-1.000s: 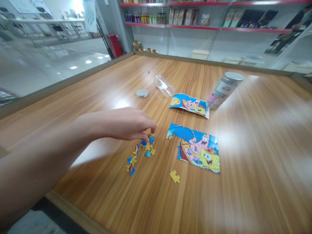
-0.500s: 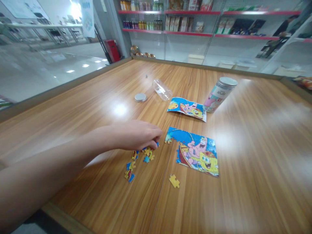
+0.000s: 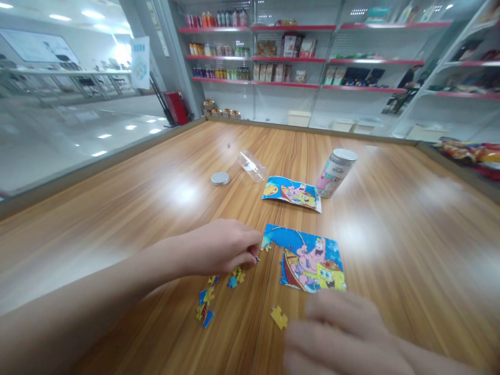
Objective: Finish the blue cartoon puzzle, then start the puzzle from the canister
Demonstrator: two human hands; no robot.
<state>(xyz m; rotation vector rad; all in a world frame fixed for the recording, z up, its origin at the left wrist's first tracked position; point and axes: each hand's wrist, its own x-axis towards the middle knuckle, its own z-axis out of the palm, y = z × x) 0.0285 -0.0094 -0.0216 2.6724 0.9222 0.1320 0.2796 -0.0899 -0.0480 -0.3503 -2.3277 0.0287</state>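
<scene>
My left hand [image 3: 230, 247] is closed in a pinch just left of the partly assembled jigsaw puzzle [image 3: 312, 260]. A bit of a blue puzzle piece [image 3: 257, 259] shows at its fingertips. Under and below that hand lie several loose pieces [image 3: 205, 299], mostly blue and yellow. The puzzle has a cartoon picture with an uneven gap at its lower left. My right hand [image 3: 344, 333], smeared by motion, is over the table just below the puzzle; whether its fingers hold anything is unclear. Nearest to it is a single yellow puzzle piece [image 3: 279, 317].
Beyond the puzzle lies a curved picture sheet [image 3: 291, 192] with the same cartoon. A lidded canister [image 3: 336, 172] stands to its right. A clear plastic jar [image 3: 252, 165] lies on its side near a silver lid [image 3: 220, 178]. Stocked shelves [image 3: 289, 58] rise behind the table.
My right hand has come into view at the lower right. The left hand stays pinched and is now nearer the puzzle's left edge. The camera view has tilted up.
</scene>
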